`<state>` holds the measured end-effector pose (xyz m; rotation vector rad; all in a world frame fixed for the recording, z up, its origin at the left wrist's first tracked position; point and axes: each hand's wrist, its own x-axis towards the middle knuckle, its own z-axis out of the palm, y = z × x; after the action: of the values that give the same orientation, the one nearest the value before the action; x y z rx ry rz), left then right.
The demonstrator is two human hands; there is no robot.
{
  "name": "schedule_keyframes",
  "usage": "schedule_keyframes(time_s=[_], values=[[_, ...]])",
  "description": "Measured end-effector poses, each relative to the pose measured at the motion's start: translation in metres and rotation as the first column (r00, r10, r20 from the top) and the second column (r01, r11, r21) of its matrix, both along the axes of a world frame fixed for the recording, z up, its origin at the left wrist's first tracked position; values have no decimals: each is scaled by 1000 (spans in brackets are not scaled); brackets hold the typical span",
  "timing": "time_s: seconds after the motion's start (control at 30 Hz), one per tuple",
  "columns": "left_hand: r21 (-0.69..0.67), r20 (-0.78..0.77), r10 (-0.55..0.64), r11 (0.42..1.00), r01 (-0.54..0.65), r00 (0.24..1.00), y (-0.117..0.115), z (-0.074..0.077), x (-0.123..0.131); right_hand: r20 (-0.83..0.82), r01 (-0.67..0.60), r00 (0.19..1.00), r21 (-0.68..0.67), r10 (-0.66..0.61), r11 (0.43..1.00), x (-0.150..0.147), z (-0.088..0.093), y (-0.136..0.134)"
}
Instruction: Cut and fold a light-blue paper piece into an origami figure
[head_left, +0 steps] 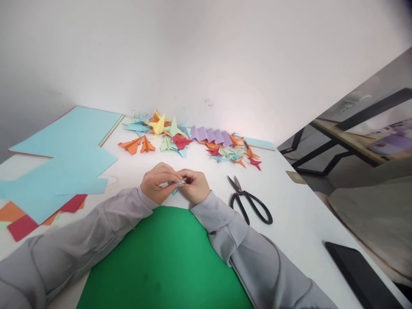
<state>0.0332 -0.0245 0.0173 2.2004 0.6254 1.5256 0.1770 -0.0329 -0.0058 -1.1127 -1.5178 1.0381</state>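
Both my hands meet just beyond the far edge of a green sheet [161,257]. Between them is a small piece of folded light blue paper [174,191], mostly hidden by the fingers. My left hand [160,182] pinches it from the left, thumb and fingertips together. On its other side, my right hand [196,186] grips it with curled fingers. Scissors [238,191] with black handles lie to the right of my right hand, blades parted and pointing away.
Folded paper shapes [157,124] in several colours are heaped by the wall, with a pleated purple paper [210,135] among them. Large blue sheets [71,133] and red and orange pieces [22,225] lie left. A black flat device [360,270] rests near the right edge.
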Motion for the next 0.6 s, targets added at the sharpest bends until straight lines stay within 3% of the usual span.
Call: schedule_keyframes(time_s=[0.33, 0.6], values=[[-44, 29, 8, 999, -7, 1000, -3, -1, 0, 1, 5, 1000, -5, -5, 1000, 0, 3, 1], [33, -37, 22, 999, -21, 999, -4, 2, 1, -102, 19, 994, -41, -23, 999, -1, 3, 2]])
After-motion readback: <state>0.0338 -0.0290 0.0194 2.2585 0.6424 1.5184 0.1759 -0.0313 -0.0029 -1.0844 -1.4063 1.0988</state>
